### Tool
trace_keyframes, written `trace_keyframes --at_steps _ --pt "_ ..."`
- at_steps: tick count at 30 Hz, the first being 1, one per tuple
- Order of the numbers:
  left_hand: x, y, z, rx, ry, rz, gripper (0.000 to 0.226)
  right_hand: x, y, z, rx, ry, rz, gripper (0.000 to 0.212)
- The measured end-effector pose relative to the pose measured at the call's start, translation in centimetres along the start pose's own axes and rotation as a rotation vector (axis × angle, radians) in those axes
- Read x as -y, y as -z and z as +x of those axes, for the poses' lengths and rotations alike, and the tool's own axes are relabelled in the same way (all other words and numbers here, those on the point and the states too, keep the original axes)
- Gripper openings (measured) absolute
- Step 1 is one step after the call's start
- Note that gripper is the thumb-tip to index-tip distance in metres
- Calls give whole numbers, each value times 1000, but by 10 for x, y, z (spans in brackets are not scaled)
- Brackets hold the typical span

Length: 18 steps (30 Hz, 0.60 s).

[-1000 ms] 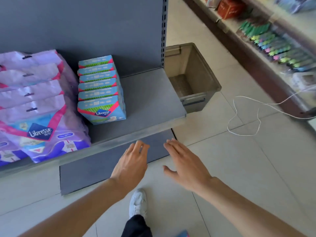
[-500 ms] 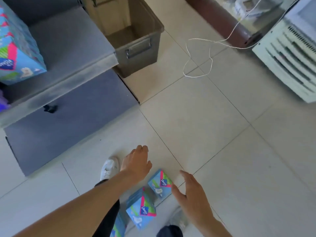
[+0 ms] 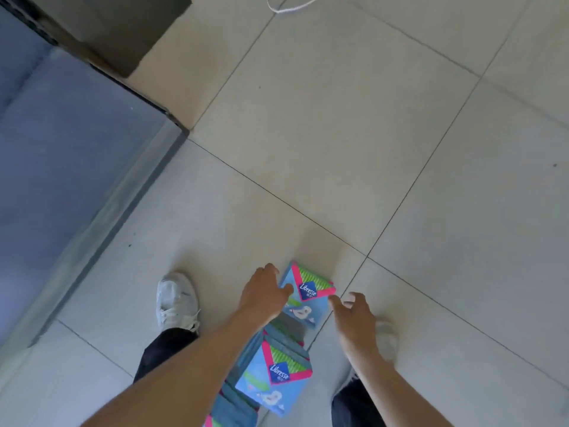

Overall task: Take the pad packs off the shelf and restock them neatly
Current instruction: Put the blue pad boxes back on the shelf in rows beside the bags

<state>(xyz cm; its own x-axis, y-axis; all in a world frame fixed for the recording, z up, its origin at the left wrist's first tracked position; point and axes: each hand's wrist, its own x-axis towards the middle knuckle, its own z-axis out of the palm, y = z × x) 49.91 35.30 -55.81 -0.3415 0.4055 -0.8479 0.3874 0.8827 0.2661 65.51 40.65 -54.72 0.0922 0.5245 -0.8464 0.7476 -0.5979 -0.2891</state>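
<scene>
Several blue pad packs with pink and green corners lie in a row on the tiled floor between my feet. The farthest pack (image 3: 304, 294) sits between my hands, and a nearer pack (image 3: 277, 377) lies below it. My left hand (image 3: 263, 292) is at the far pack's left edge, fingers spread, possibly touching it. My right hand (image 3: 354, 315) hovers open just right of that pack. Neither hand has closed on anything. My left forearm hides part of the nearer packs.
The grey shelf base (image 3: 70, 167) fills the left side, its edge running diagonally. A dark bin (image 3: 123, 35) stands at the top left, and a white cord (image 3: 289, 7) lies on the floor at the top. My white shoes (image 3: 175, 300) flank the packs.
The view has tilted down from the shelf to the floor. Both hands have dropped to the row of packs and now flank the farthest one.
</scene>
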Motion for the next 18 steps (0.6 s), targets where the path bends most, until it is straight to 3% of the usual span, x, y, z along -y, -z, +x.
trace_keyframes --at_steps 3,8,12,13,16,18 --pt "12 -31 35 8 34 -31 48 -34 -27 44 26 -41 -6 40" --pt "27 -64 73 23 20 -60 54 -62 -66 86 43 -72 54 48" --pt "31 -79 83 14 11 -141 51 -64 -79 95 18 -33 135 11" --pt "31 -79 83 3 12 -151 51 -62 -80 96 14 -33 148 11" --pt "28 -75 76 -15 21 -205 48 -54 -74 89 43 -78 182 37" --pt "24 -66 65 -31 39 -255 43 -43 -65 75 56 -65 170 37"
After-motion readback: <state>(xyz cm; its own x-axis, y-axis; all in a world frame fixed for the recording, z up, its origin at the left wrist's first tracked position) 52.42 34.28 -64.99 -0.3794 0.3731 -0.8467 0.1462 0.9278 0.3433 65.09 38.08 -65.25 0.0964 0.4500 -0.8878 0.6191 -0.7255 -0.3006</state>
